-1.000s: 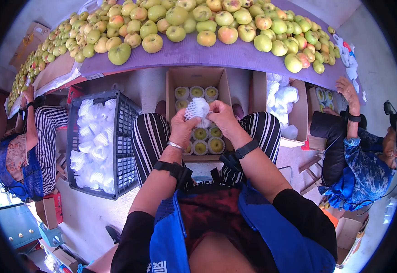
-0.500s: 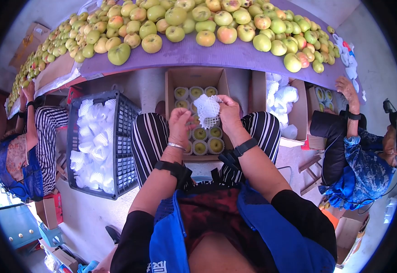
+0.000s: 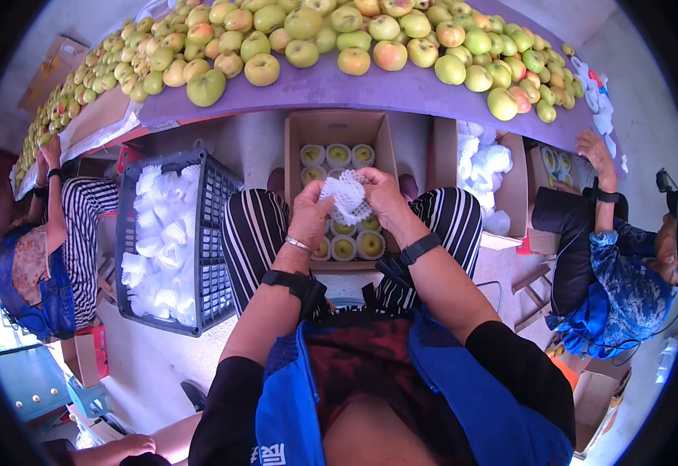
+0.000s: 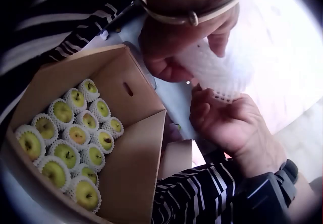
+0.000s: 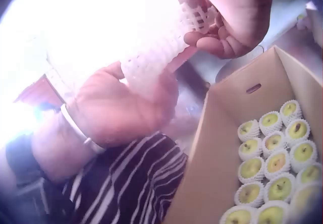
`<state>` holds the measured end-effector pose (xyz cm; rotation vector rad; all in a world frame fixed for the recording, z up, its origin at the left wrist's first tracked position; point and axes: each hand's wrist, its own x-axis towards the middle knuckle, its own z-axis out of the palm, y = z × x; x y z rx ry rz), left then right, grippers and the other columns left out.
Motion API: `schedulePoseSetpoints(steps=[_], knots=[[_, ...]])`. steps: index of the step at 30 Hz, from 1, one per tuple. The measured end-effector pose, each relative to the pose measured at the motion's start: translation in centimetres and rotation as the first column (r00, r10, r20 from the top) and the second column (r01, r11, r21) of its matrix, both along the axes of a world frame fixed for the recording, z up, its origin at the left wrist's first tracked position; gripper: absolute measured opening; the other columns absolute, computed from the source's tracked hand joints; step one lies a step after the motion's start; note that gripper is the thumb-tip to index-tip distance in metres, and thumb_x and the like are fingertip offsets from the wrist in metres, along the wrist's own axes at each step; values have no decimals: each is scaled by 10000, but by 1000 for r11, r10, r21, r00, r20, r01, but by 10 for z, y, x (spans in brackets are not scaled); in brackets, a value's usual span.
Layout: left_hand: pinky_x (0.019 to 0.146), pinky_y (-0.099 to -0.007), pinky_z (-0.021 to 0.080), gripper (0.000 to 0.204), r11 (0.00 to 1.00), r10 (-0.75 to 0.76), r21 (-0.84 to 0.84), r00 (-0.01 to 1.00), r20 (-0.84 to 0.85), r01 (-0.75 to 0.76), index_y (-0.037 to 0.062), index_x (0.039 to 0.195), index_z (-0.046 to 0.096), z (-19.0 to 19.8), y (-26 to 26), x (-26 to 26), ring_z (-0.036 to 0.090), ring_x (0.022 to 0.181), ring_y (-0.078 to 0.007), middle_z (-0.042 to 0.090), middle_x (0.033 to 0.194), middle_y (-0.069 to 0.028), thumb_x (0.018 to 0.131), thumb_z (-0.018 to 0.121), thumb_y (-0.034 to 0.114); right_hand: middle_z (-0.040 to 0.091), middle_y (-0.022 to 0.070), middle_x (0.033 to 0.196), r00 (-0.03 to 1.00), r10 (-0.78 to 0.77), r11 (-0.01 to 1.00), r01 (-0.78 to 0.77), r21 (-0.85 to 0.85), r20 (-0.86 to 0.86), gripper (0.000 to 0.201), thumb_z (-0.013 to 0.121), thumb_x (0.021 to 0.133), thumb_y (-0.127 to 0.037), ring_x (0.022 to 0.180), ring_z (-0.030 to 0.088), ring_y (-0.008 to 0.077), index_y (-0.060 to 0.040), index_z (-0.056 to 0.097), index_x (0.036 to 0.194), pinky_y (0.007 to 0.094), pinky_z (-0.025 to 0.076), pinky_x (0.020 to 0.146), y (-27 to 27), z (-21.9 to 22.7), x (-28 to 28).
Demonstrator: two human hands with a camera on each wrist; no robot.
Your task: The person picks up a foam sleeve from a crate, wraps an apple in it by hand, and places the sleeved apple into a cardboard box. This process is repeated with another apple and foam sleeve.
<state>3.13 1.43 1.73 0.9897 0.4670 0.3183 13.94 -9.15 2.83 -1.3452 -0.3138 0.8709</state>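
Note:
Between the two hands, above the carton, is a white foam net sleeve (image 3: 346, 197). The left hand (image 3: 308, 215) pinches its left side, and the right hand (image 3: 388, 203) pinches its right edge. Both wrist views show the net (image 4: 214, 70) (image 5: 156, 57) stretched between the hands; whether anything is inside it cannot be told. Beneath, the cardboard carton (image 3: 380, 133) holds rows of green apples (image 4: 63, 111), each in a white net, stem side mostly up.
Loose apples (image 3: 302, 53) are heaped on a purple-covered table (image 3: 261, 99) ahead. On the left stands a black crate (image 3: 218, 233) of foam nets (image 3: 169, 233); on the right, a carton (image 3: 513, 186) with more nets. Other people sit at both sides.
The left hand, apart from the net half a second ago, holds it again beside the right hand. The net has moved slightly down and left and looks more bunched.

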Motion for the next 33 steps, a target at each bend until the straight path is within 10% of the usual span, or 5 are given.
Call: schedulePoseSetpoints(steps=[7, 16, 24, 26, 33], knots=[[514, -218, 420, 86, 945, 290, -157, 957, 1, -286, 71, 794, 514, 1, 11, 0, 528, 607, -88, 575, 740, -15, 742, 579, 52, 569, -3, 780, 987, -120, 989, 128, 72, -108, 84, 518, 766, -19, 706, 528, 81, -65, 553, 826, 197, 408, 585, -10, -10, 15], [547, -206, 404, 176, 485, 286, 867, 958, -33, -115, 57, 727, 490, -5, 5, -2, 466, 585, -69, 515, 663, 22, 677, 658, 47, 544, 7, 728, 936, 16, 998, 9, -68, 352, 155, 614, 712, -137, 680, 503, 81, -21, 561, 799, 228, 417, 596, 2, -17, -2], [520, -200, 405, 96, 896, 410, 231, 905, -110, -378, 71, 759, 518, -5, 19, -4, 484, 600, -48, 541, 691, 20, 732, 602, 31, 563, 55, 840, 927, -53, 916, 193, -352, 372, 313, 677, 672, -189, 778, 537, 160, -16, 548, 899, 254, 432, 668, -3, 2, 5], [528, -196, 406, 101, 847, 319, 484, 938, -131, -220, 54, 741, 519, -10, 18, -2, 480, 600, -49, 539, 692, 16, 718, 611, 22, 504, 188, 1053, 336, -78, 990, 136, 34, 939, 585, 731, 588, -271, 977, 492, 291, 0, 484, 1044, 375, 396, 815, -2, 24, 0], [579, -211, 436, 145, 974, 161, 174, 984, -82, -145, 40, 806, 511, -6, 14, -1, 529, 659, -76, 565, 755, -9, 726, 627, 75, 575, 126, 966, 712, 492, 827, -202, -524, 501, 596, 734, 566, -200, 942, 540, 271, -26, 502, 1086, 357, 421, 800, 7, -15, -17]])
